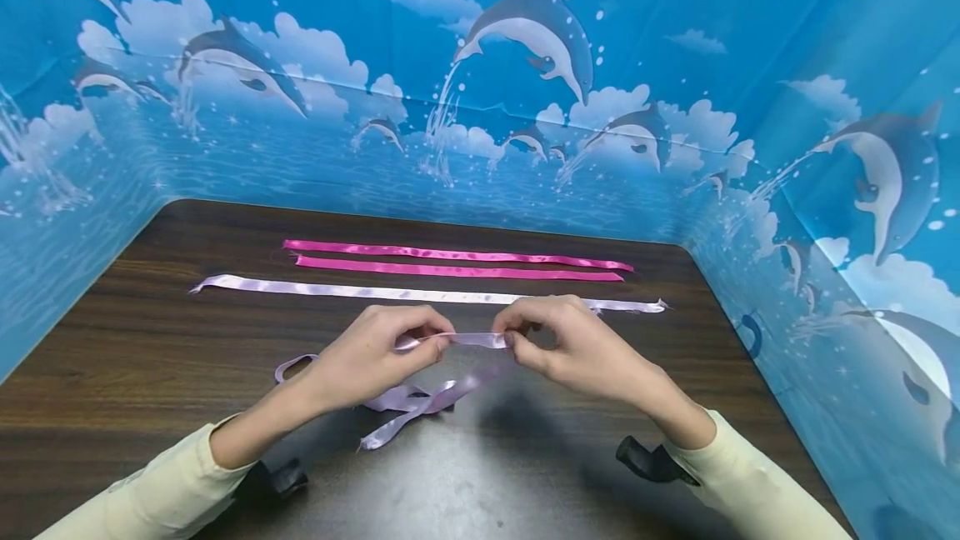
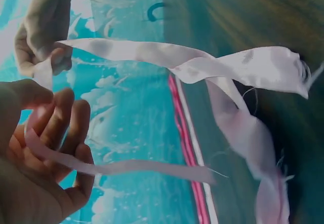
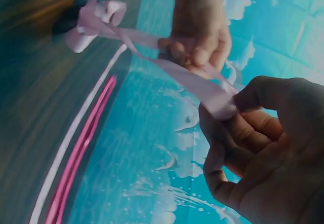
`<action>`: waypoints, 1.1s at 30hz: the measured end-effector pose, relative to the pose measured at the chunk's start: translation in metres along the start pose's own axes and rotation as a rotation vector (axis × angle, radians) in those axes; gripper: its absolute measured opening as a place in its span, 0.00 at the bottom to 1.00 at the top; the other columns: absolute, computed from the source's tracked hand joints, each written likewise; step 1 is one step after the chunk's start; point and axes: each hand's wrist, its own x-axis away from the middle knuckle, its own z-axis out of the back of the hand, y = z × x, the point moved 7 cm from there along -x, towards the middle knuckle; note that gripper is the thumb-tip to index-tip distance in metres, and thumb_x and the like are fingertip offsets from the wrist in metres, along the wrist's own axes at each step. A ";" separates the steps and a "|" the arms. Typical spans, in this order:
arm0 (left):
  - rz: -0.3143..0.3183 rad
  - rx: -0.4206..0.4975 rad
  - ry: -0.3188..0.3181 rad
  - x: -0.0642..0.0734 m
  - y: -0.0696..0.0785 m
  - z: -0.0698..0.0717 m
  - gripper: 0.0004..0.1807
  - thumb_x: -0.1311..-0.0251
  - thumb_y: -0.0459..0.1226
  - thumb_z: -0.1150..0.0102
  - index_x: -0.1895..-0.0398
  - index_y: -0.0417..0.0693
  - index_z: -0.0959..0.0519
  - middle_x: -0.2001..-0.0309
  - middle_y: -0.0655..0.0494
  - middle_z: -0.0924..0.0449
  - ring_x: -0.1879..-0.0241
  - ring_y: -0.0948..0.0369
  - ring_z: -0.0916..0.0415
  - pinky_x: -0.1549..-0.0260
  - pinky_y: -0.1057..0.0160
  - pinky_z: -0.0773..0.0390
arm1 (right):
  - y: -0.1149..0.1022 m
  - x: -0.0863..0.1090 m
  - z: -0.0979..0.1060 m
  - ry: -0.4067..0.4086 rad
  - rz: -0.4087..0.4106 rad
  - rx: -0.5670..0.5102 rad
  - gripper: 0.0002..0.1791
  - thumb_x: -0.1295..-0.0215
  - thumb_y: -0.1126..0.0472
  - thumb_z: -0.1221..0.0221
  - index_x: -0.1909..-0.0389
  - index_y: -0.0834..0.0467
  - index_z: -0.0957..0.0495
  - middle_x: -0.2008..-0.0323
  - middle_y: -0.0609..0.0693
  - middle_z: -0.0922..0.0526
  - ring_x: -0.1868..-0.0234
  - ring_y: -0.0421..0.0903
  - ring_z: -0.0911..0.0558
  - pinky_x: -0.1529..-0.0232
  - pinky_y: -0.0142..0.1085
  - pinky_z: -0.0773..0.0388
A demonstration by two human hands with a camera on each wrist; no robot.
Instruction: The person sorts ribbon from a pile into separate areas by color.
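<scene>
Between both hands a short stretch of lavender satin ribbon (image 1: 478, 340) is held up off the table. My left hand (image 1: 378, 352) pinches it between thumb and forefinger, and a loose end hangs across that palm in the left wrist view. The right hand (image 1: 573, 344) pinches the same ribbon a little way along. From the right fingertips the ribbon drops to a loose, twisted heap (image 1: 408, 398) on the table, partly hidden behind the left hand and wrist. Its frayed end (image 2: 298, 74) shows in the left wrist view.
Beyond the hands a pale lavender ribbon (image 1: 345, 289) lies straight across the dark wood table (image 1: 135, 340). Two bright pink ribbons (image 1: 457, 254) lie behind it, nearly parallel. A blue dolphin-print sheet (image 1: 480, 157) rises at the back and sides.
</scene>
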 end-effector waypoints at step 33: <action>0.325 -0.234 0.360 0.046 -0.031 0.098 0.05 0.30 0.42 0.36 0.55 0.56 0.15 0.63 0.59 0.16 0.68 0.58 0.25 0.72 0.65 0.29 | 0.066 0.052 0.038 0.104 -0.232 0.185 0.17 0.43 0.82 0.40 0.60 0.59 0.18 0.72 0.43 0.19 0.71 0.42 0.22 0.70 0.34 0.24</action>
